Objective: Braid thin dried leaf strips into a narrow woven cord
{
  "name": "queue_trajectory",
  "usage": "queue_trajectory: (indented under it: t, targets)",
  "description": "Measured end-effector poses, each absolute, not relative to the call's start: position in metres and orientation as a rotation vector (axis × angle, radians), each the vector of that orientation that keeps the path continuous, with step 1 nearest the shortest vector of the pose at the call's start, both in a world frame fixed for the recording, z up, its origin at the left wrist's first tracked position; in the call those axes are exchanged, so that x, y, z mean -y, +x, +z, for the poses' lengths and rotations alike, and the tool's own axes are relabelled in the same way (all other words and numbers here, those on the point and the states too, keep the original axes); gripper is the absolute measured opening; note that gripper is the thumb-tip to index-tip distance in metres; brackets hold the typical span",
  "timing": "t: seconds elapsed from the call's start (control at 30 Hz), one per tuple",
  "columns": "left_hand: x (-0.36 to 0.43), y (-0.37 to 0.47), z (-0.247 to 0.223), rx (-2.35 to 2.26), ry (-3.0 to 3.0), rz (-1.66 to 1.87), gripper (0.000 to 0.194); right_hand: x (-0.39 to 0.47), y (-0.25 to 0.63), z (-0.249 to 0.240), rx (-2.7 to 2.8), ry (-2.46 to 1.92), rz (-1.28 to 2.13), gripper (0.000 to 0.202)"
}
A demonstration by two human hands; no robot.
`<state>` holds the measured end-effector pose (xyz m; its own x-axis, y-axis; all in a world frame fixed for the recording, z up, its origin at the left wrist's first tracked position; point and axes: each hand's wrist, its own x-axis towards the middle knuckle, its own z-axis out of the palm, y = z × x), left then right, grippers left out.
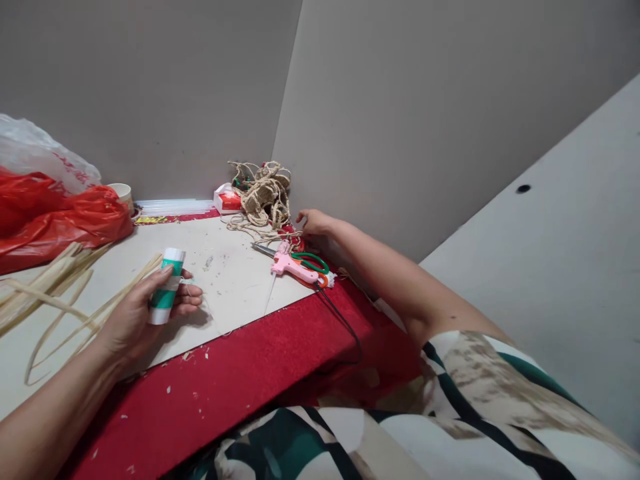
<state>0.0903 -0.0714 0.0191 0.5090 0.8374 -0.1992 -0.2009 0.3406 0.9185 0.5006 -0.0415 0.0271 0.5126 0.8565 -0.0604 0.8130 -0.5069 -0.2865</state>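
In my left hand [135, 313] is a white tube with a green label that looks like a glue stick [173, 268], held upright with my fingers wrapped loosely round it. A thin pale thread trails from beside it over the white board [220, 267]. My right hand [315, 223] is at the board's far right corner, beside a heap of braided straw cord [265, 193]. Its fingers are bent and look apart, with nothing visible in them. Just in front of it lie a pink hot glue gun [295, 268] and green-handled scissors [313, 259].
Dry straw strips [55, 293] and a red plastic bag [65, 220] lie at the left. Clear glue sticks [173, 207] and a small red-and-white box [227, 200] stand along the back wall. The glue gun's black cord [345, 322] hangs over the red table edge [225, 360].
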Motion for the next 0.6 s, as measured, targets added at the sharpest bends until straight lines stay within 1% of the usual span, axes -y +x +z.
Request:
queue_trajectory:
  t: [0.07, 0.23, 0.33, 0.43, 0.6]
  targets:
    - [0.072, 0.090, 0.020, -0.757, 0.995, 0.772, 0.020, 0.044, 0.499, 0.034, 1.464, -2.568, 0.318, 0.060]
    - [0.073, 0.089, 0.022, -0.741, 0.959, 0.784, 0.016, 0.070, 0.499, 0.066, 1.547, -2.583, 0.356, 0.052]
    - [0.072, 0.090, 0.022, -0.749, 0.953, 0.772, 0.016, 0.088, 0.504, 0.084, 1.540, -2.388, 0.475, 0.048]
    - [0.071, 0.090, 0.021, -0.755, 0.965, 0.779, 0.018, 0.099, 0.505, 0.092, 1.462, -2.206, 0.612, 0.042]
    - [0.070, 0.088, 0.018, -0.724, 1.002, 0.784, 0.020, 0.102, 0.496, 0.092, 1.431, -2.131, 0.769, 0.037]
